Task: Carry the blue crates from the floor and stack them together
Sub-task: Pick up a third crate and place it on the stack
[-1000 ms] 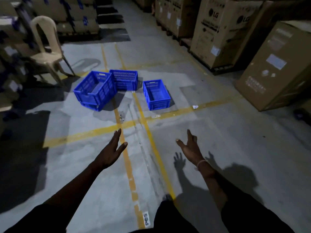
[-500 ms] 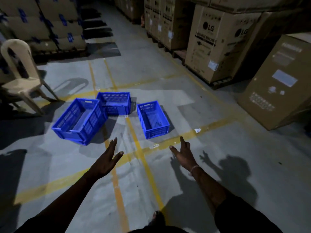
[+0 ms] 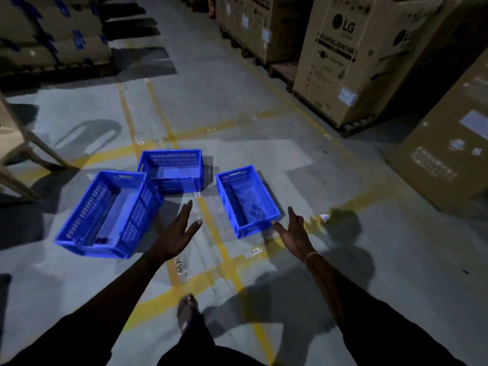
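Since a second earlier the person had walked closer, so the three blue crates filled far more of the view and both outstretched arms nearly reached them. By judgement, pickup was about to begin. Neither hand held anything: the left hand and the right hand were spread, fingers straight, the right just beside the small crate. All crates sat on the floor, unstacked: the large crate at left, touching the rear crate. A chair stood left; LG cartons lined the right, clear of the path.
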